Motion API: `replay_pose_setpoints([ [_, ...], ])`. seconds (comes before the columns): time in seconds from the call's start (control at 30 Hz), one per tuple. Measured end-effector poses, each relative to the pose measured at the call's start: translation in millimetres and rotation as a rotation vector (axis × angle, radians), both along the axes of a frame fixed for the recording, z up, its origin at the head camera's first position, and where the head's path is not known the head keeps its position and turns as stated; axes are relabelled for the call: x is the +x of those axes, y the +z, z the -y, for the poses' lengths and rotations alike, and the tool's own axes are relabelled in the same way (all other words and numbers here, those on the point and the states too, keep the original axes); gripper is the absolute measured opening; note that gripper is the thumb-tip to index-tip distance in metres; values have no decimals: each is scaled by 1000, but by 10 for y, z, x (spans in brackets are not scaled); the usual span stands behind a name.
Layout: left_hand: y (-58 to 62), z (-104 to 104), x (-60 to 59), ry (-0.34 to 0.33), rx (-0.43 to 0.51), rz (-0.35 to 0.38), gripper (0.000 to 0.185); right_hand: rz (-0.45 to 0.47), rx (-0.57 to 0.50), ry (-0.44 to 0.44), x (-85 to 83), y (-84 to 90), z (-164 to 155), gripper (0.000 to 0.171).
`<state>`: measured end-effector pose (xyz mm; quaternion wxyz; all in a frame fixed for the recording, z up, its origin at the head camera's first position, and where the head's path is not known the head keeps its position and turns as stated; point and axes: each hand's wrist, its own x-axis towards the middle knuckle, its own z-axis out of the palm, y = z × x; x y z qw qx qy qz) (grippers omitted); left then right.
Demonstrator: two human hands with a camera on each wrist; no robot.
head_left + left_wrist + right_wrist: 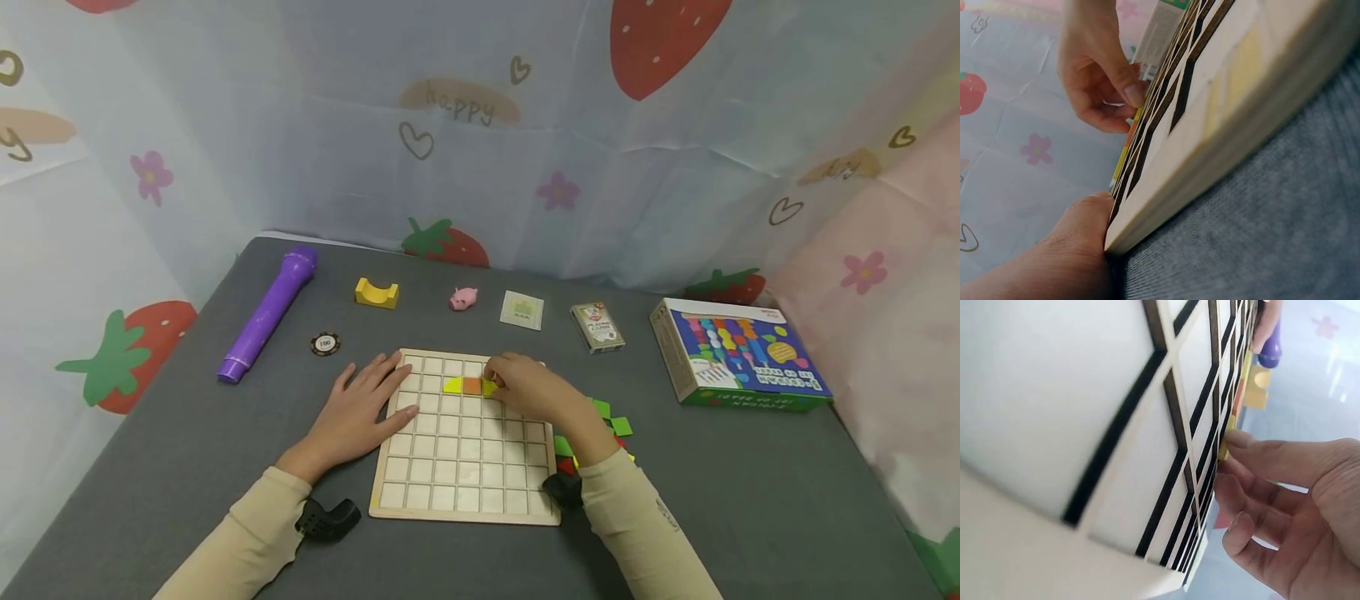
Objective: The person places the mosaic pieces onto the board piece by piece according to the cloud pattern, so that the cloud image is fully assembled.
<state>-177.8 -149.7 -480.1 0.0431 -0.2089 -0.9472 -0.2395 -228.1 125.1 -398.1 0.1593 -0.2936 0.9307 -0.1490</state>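
- The right hand [525, 390] is pinching a yellow tile [489, 387] on the wooden grid board [465, 500], near the board's far edge, beside an orange tile [472, 386].
- The left hand [360, 412] is lying open and flat, pressing on the board's left edge.
- To do it well, keep the board still and slide the tile flat into its square.
- The poker chip [326, 343] near the tabletop's left side is showing "100".
- The curtain [457, 104] behind is saying "happy".
- The writing on the box [738, 354] is too small to read.

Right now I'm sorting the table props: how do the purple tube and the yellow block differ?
The purple tube is long, round and lies on its side at the table's left; the yellow block is short, squarish, with a curved notch on top, standing further right. Both are untouched on the grey table.
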Motion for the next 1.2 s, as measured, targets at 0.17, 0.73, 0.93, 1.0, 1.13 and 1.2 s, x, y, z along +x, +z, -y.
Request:
replay_pose_setpoints([
  [0.17, -29, 3, 23, 6, 6, -8, 67, 28, -1, -23, -14, 50, -137, 28],
  [0.73, 13, 35, -13, 0, 6, -37, 66, -13, 28, -88, 370, 123, -1169, 24],
  [0.93, 21, 22, -10, 4, 5, -22, 66, -55, 34, -82, 363, 7, -1209, 23],
  [1.0, 21, 13, -7, 3, 7, -15, 67, -68, 48, -86, 360, -8, -1201, 23],
  [1.13, 9, -5, -3, 0, 7, -22, 66, -74, 83, -112, 363, -20, -1159, 22],
  [1.2, 0, -12, -1, 2, 6, -24, 66, -75, 94, -123, 362, -25, -1129, 20],
])
